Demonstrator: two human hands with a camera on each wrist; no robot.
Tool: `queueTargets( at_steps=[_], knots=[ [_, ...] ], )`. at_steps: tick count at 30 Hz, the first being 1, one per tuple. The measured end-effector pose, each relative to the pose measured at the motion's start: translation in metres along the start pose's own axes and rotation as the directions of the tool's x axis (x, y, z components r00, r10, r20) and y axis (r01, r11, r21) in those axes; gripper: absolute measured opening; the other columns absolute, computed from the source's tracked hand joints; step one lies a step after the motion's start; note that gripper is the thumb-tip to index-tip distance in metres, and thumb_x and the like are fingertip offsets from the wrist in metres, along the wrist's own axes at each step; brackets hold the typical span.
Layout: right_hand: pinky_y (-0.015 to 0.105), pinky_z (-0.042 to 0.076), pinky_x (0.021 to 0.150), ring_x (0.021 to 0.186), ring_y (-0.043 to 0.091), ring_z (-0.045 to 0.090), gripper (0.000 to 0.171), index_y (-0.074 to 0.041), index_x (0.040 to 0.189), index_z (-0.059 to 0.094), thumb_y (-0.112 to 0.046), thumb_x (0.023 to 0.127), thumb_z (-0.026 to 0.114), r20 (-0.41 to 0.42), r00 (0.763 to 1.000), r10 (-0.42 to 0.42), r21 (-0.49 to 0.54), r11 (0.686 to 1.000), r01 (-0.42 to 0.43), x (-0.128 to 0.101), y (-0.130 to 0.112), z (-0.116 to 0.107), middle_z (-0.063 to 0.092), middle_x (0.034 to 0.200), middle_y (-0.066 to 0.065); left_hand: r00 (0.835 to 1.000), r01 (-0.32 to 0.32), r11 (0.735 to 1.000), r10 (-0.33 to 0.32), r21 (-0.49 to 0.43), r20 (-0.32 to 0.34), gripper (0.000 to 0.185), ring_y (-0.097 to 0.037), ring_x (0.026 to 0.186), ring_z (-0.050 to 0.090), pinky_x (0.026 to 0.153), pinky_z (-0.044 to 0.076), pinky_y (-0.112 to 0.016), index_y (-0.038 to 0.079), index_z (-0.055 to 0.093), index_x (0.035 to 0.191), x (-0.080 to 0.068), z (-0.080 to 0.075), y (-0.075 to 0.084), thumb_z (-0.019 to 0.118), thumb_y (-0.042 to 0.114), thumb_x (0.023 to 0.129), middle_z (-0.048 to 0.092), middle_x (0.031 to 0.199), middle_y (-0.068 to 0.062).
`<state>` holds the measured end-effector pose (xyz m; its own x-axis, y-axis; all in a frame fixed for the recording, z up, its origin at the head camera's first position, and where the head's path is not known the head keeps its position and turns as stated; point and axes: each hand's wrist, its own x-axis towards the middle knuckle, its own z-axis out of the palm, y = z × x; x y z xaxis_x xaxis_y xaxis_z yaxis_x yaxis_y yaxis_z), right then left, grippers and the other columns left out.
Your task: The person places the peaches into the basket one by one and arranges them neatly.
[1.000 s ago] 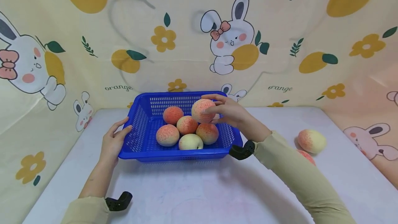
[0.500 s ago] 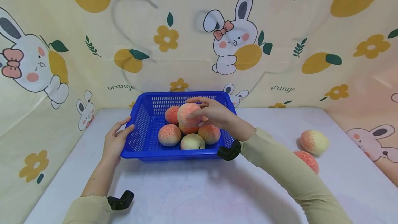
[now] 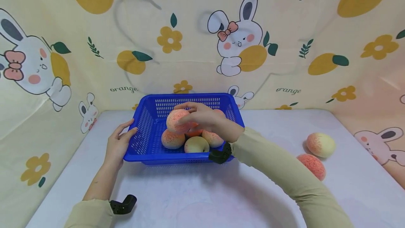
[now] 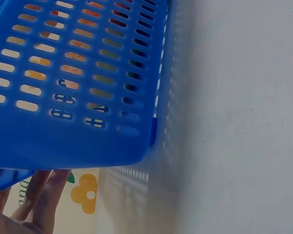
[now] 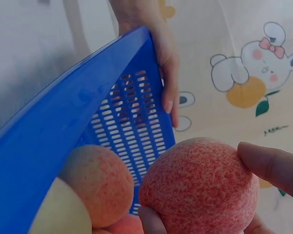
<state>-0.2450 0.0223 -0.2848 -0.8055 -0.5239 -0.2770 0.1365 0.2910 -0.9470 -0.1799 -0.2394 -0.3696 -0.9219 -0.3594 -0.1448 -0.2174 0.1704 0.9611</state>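
A blue slotted basket (image 3: 143, 134) stands on the white table, with several peaches (image 3: 172, 139) in it. My right hand (image 3: 202, 117) grips one pink-speckled peach (image 3: 176, 119) over the basket's back left part, above the others; the right wrist view shows that peach (image 5: 200, 187) pinched between thumb and fingers. My left hand (image 3: 117, 143) rests with straight fingers against the basket's left rim (image 4: 78, 146); its fingers (image 4: 44, 192) show below the basket wall in the left wrist view.
Two more peaches lie on the table at the right, a pale one (image 3: 320, 144) and a red one (image 3: 311, 166). A cartoon rabbit-and-orange backdrop (image 3: 234, 41) walls in the table on three sides.
My right hand has carried the peach leftward across the basket, from the back right to the back left, and slightly lower. The left hand has stayed on the rim.
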Motion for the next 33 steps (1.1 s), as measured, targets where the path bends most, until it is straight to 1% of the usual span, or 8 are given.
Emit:
queueTargets(
  at_steps=[8, 12, 17, 19, 23, 29, 31, 33],
  knots=[
    [0.046, 0.054, 0.084, 0.116, 0.025, 0.053, 0.049, -0.020, 0.129, 0.060, -0.009, 0.083, 0.072, 0.044, 0.999, -0.004, -0.022, 1.000, 0.005, 0.014, -0.004, 0.017, 0.050, 0.138, 0.009, 1.000, 0.001, 1.000, -0.001, 0.027, 0.020, 0.054, -0.004, 0.086, 0.060, 0.071, 0.052, -0.018, 0.029, 0.043, 0.145, -0.001, -0.001, 0.001, 0.055, 0.045, 0.094, 0.055, 0.135, -0.019],
    [0.045, 0.055, 0.082, 0.115, 0.024, 0.053, 0.049, -0.020, 0.128, 0.061, -0.009, 0.082, 0.074, 0.071, 0.997, 0.006, -0.065, 0.998, -0.001, 0.021, -0.008, 0.025, 0.050, 0.136, 0.009, 1.000, -0.011, 0.999, 0.010, 0.037, 0.018, 0.054, -0.004, 0.087, 0.061, 0.072, 0.052, -0.018, 0.027, 0.043, 0.145, -0.001, -0.001, 0.002, 0.055, 0.043, 0.095, 0.056, 0.134, -0.019],
    [0.049, 0.055, 0.081, 0.114, 0.025, 0.054, 0.049, -0.020, 0.128, 0.061, -0.011, 0.082, 0.074, 0.109, 0.994, 0.026, -0.131, 0.991, -0.011, 0.029, -0.012, 0.034, 0.042, 0.143, 0.013, 1.000, -0.016, 0.999, 0.015, 0.048, 0.016, 0.053, -0.021, 0.105, 0.062, 0.088, 0.053, -0.033, 0.027, 0.042, 0.146, -0.001, 0.001, 0.000, 0.053, 0.043, 0.096, 0.054, 0.136, -0.021],
    [0.049, 0.055, 0.081, 0.113, 0.025, 0.055, 0.049, -0.021, 0.128, 0.061, -0.012, 0.081, 0.074, 0.126, 0.992, 0.032, -0.162, 0.987, -0.012, 0.031, -0.014, 0.038, 0.045, 0.141, 0.013, 1.000, -0.011, 0.999, 0.010, 0.051, 0.020, 0.054, -0.025, 0.111, 0.060, 0.093, 0.051, -0.039, 0.027, 0.041, 0.146, -0.002, 0.000, 0.000, 0.052, 0.044, 0.096, 0.053, 0.136, -0.021],
    [0.044, 0.056, 0.081, 0.110, 0.023, 0.057, 0.050, -0.022, 0.128, 0.062, -0.016, 0.080, 0.076, 0.150, 0.988, 0.022, -0.235, 0.972, 0.014, 0.035, -0.017, 0.043, 0.056, 0.128, 0.009, 1.000, -0.007, 0.999, 0.006, 0.053, 0.017, 0.054, -0.018, 0.102, 0.063, 0.086, 0.054, -0.032, 0.028, 0.042, 0.146, -0.002, -0.002, 0.000, 0.053, 0.045, 0.096, 0.055, 0.135, -0.020],
    [0.037, 0.049, 0.090, 0.116, 0.019, 0.050, 0.048, -0.033, 0.122, 0.066, -0.026, 0.077, 0.080, 0.136, 0.991, 0.009, -0.397, 0.916, 0.046, 0.046, -0.015, 0.049, 0.055, 0.131, -0.001, 1.000, -0.019, 0.999, 0.019, 0.040, 0.010, 0.052, -0.006, 0.087, 0.063, 0.074, 0.054, -0.021, 0.026, 0.045, 0.144, -0.002, -0.001, 0.000, 0.055, 0.042, 0.096, 0.058, 0.131, -0.020],
    [0.037, 0.049, 0.090, 0.117, 0.020, 0.049, 0.047, -0.033, 0.120, 0.066, -0.024, 0.076, 0.080, 0.144, 0.989, 0.030, -0.402, 0.915, 0.031, 0.050, -0.014, 0.050, 0.055, 0.131, 0.001, 1.000, -0.019, 0.999, 0.018, 0.039, 0.013, 0.052, -0.008, 0.090, 0.063, 0.075, 0.054, -0.021, 0.026, 0.045, 0.144, -0.001, -0.001, 0.000, 0.055, 0.042, 0.096, 0.058, 0.131, -0.020],
    [0.038, 0.051, 0.090, 0.117, 0.022, 0.049, 0.046, -0.031, 0.120, 0.066, -0.019, 0.077, 0.079, 0.174, 0.983, 0.060, -0.362, 0.932, 0.007, 0.054, -0.013, 0.050, 0.054, 0.132, 0.004, 1.000, -0.014, 0.999, 0.013, 0.040, 0.021, 0.052, -0.010, 0.094, 0.063, 0.078, 0.054, -0.024, 0.027, 0.044, 0.144, -0.002, 0.000, 0.000, 0.055, 0.043, 0.095, 0.057, 0.132, -0.020]
  ],
)
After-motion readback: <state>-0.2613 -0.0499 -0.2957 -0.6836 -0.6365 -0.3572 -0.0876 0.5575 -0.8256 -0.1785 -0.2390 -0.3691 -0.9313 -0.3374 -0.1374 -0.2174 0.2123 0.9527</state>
